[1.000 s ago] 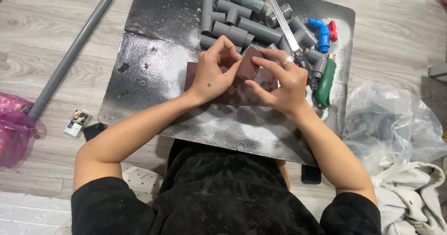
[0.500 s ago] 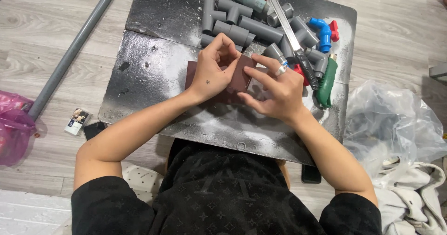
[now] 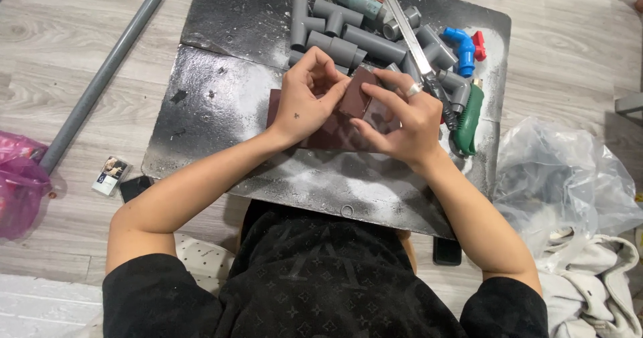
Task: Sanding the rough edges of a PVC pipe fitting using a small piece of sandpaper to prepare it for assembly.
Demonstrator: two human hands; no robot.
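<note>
Brown sheet (image 3: pixel 357 97) btwn left hand (image 3: pixel 305 103) & right hand (image 3: pixel 402 120).

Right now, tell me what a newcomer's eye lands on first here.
At the centre, the left hand and right hand together pinch a small reddish-brown sheet, likely sandpaper, above a dusty black metal plate on the floor. Behind them lies a heap of grey pipe fittings, with a bright blue valve at its right. A long grey pipe runs diagonally at the left.
</note>
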